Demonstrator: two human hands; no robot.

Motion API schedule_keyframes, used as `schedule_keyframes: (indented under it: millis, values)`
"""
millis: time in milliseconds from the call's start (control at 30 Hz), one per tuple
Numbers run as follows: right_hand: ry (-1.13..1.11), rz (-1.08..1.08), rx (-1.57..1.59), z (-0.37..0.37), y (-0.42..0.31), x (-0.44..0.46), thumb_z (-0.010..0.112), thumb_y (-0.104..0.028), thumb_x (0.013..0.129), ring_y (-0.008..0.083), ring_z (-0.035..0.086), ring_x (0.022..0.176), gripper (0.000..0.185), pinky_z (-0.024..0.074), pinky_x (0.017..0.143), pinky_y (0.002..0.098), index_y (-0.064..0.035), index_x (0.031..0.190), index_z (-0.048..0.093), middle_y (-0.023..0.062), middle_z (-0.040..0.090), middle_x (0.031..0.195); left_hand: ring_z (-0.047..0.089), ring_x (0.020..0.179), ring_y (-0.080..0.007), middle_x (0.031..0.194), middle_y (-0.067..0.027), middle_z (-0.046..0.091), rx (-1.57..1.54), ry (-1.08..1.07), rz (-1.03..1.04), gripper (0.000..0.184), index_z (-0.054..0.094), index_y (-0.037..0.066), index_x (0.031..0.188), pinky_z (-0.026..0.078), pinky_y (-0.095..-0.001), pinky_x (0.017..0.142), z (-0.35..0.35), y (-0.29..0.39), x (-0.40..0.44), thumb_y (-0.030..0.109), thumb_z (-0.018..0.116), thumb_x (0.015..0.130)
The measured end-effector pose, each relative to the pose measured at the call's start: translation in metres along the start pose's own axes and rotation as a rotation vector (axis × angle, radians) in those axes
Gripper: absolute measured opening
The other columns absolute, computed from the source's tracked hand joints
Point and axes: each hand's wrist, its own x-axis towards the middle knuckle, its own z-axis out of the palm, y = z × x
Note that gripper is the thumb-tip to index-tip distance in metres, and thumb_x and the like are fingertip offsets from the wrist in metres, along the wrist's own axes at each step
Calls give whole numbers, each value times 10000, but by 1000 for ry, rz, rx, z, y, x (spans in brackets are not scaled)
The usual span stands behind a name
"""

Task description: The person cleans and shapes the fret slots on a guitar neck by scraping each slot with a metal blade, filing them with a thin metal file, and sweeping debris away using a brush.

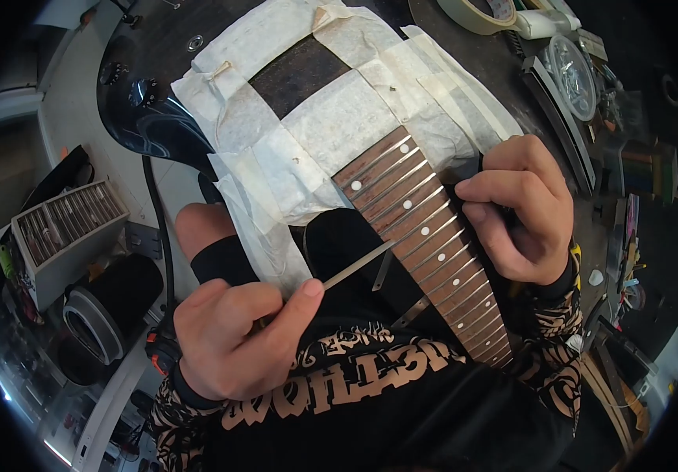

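A guitar's fretboard (433,250) lies at the centre, slanting from the taped body toward the near right, where it meets the person's black shirt (465,433). It is reddish-brown wood with visible grain, crossed by narrow, shiny metal frets and set with round white dots. The left hand (236,334), near and left of the board, grips a slim, straight, dull-metal tool (358,263) between thumb and curled fingers; the tool's far end reaches the board's left edge. The right hand (521,212) is just beside the board's right edge, its fingers bent; whether it grips anything cannot be told. Farther off, creased, papery white masking tape (339,114) covers the middle of the guitar in overlapping strips, framing a dark, four-sided opening (299,77). To the far left, the glossy, dark guitar body (158,134) curves out from under the tape, bearing round black knobs (144,92). At far right are a cream tape roll (472,14) and a clear round plastic container (573,79). At left, a pale box (71,224) with a row of slots stands near a black cylinder (122,303).
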Motion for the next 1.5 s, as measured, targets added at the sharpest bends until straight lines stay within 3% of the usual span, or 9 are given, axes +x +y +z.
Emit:
schedule_keyframes:
  millis: [700, 1100, 1200, 1433, 1500]
  values:
    - [-1, -6, 0, -1, -1, 1, 850, 93, 831, 287, 694, 904, 317, 553, 784, 385, 3, 1133, 817, 130, 679, 1013, 512, 618, -106, 926, 24, 567, -24, 2, 18, 502, 929, 59, 1239, 340, -312, 536, 0, -3, -5, 40, 898, 738]
    - [20, 3, 17, 0, 2, 0, 835, 100, 833, 267, 677, 894, 311, 532, 796, 382, -6, 1123, 805, 131, 682, 1017, 596, 653, -93, 964, 22, 610, 31, -40, 56, 521, 926, 41, 1262, 356, -308, 553, -2, -1, 2, 70, 847, 748]
    - [19, 3, 13, -1, 1, 0, 835, 101, 833, 269, 681, 898, 320, 535, 802, 382, -11, 1131, 806, 130, 686, 1023, 518, 643, -170, 927, 2, 597, -45, -85, 26, 543, 894, 23, 1280, 372, -366, 563, 3, 3, 24, -54, 910, 743]
    - [43, 8, 45, 0, 3, -1, 833, 104, 846, 273, 692, 919, 327, 542, 819, 381, -15, 1149, 804, 133, 700, 1043, 575, 652, -212, 915, -30, 618, -8, -142, -7, 566, 896, -7, 1276, 420, -371, 573, -9, 10, 22, -75, 870, 714]
    - [47, 7, 56, -1, 4, -1, 829, 106, 853, 275, 695, 929, 341, 543, 830, 379, -16, 1170, 801, 135, 705, 1055, 582, 643, -142, 898, -5, 609, -11, -105, 38, 570, 905, 3, 1283, 391, -332, 549, 1, 6, 31, 8, 846, 716]
